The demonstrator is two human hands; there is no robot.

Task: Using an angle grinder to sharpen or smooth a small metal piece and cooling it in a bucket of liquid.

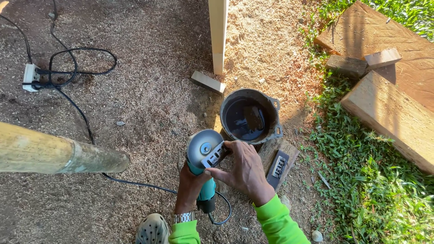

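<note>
We stand outdoors on bare ground (149, 90) covered with sawdust, shaded on the left and sunlit toward the upper middle. Green grass (375, 190) fills the right side of the frame. At upper right lie thick wooden beams (389, 117) and a broad plank (375, 31), with small wood blocks (361, 63) on it. A pale upright post (218, 31) rises at top centre, an offcut (207, 82) beside its foot.
</note>
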